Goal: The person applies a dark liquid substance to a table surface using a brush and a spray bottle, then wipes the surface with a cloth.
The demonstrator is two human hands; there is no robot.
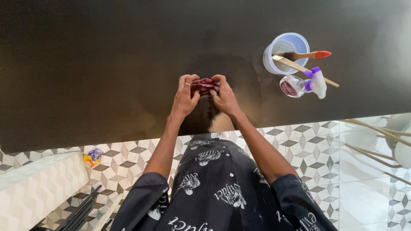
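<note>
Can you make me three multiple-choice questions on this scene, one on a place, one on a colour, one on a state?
1. Where is the spray bottle?
A. on the floor tiles
B. on the dark counter, beside the tub
C. inside the tub

2. What colour is the cloth?
A. dark red
B. yellow
C. white

3. How is the cloth held?
A. it lies flat and untouched
B. one hand holds it alone
C. it is bunched between both hands

Answers:
1 B: the bottle lies on its side on the counter, just below the tub.
2 A: the wad between the fingers looks dark red.
3 C: the left hand and the right hand both grip the crumpled cloth from either side.
</note>
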